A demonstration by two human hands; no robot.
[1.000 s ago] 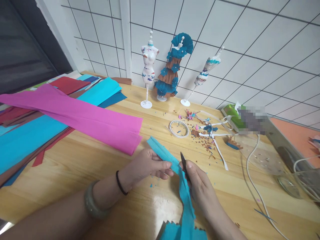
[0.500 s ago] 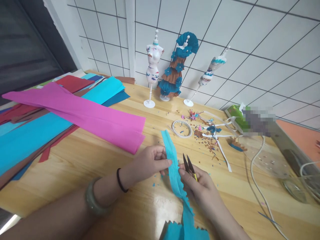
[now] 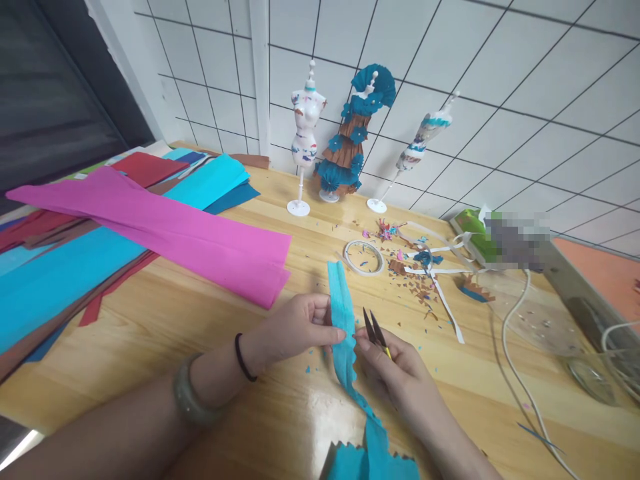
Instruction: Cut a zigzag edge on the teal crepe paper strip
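A long turquoise paper strip (image 3: 342, 300) runs from mid-table down to the bottom edge, its right side cut in small zigzags. My left hand (image 3: 305, 327) pinches it from the left, thumb on top. On the right side, my right hand (image 3: 395, 363) holds small scissors (image 3: 376, 331) with dark tips slightly apart and a bit of yellow showing. The fingertips of that hand are at the strip's notched edge; whether they grip it I cannot tell. The lower part of the strip lies over a wider zigzag-edged turquoise piece (image 3: 350, 463).
Pink paper (image 3: 200, 233) tops a stack of coloured sheets at left. A white mannequin (image 3: 306, 120), a blue-and-brown dressed one (image 3: 347, 143) and a tilted one (image 3: 425, 140) stand behind. Tape roll (image 3: 363, 258), scraps (image 3: 423, 287) and a white cable (image 3: 510, 360) lie right.
The upper end of the strip has straightened and shifted slightly right. My right hand and the scissors have moved a little left, and my left hand has shifted slightly.
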